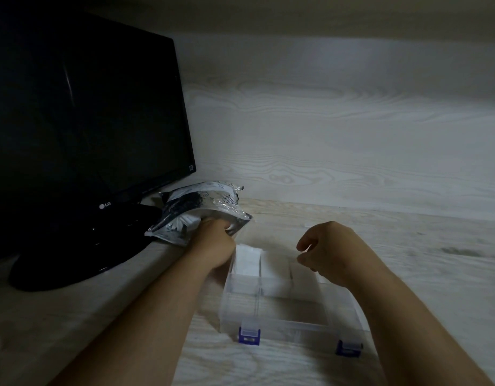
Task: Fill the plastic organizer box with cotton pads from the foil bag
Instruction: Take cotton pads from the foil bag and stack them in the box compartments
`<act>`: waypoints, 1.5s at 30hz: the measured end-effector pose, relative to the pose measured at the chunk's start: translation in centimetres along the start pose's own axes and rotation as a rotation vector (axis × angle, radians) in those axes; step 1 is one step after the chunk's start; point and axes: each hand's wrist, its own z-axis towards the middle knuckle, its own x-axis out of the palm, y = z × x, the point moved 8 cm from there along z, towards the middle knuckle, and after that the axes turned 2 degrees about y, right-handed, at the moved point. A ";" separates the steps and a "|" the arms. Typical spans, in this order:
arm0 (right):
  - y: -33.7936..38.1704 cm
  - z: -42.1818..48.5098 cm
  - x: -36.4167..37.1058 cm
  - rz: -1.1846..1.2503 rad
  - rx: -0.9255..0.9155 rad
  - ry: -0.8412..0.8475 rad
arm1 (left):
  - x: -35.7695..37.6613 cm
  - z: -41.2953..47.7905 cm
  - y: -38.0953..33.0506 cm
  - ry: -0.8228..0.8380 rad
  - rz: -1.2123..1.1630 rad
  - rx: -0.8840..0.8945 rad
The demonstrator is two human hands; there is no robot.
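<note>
Now fingers of left hand (pixel 213 242) grip foil bag (pixel 197 203) (right hand (pixel 331 249) loosely curled, empty).

foil bag (pixel 201 210): crinkled metallic film, glossy silver | organizer box (pixel 282 324): clear plastic, smooth, translucent | latches (pixel 249 334): blue plastic | cotton pads (pixel 246 260): white, soft, matt | desk (pixel 408 260): pale wood grain, matt | monitor (pixel 87 107): black plastic, glossy screen
</note>
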 end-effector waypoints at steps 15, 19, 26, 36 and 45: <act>-0.1 0.1 0.5 0.010 -0.007 0.027 | 0.9 0.0 0.7 0.130 -0.382 -0.089; -0.1 0.2 0.4 0.011 -0.011 0.023 | 0.7 0.1 0.6 0.097 -0.376 -0.082; -0.1 0.2 0.3 0.038 -0.014 0.015 | -2.5 0.0 0.7 -0.244 -0.329 -0.070; 0.5 0.0 0.1 0.094 -0.043 0.007 | -5.6 -2.9 -2.3 -0.396 -0.433 0.085; 0.7 -0.6 -1.6 0.889 -0.006 -0.122 | -2.3 -4.6 -6.0 -0.021 -0.745 0.208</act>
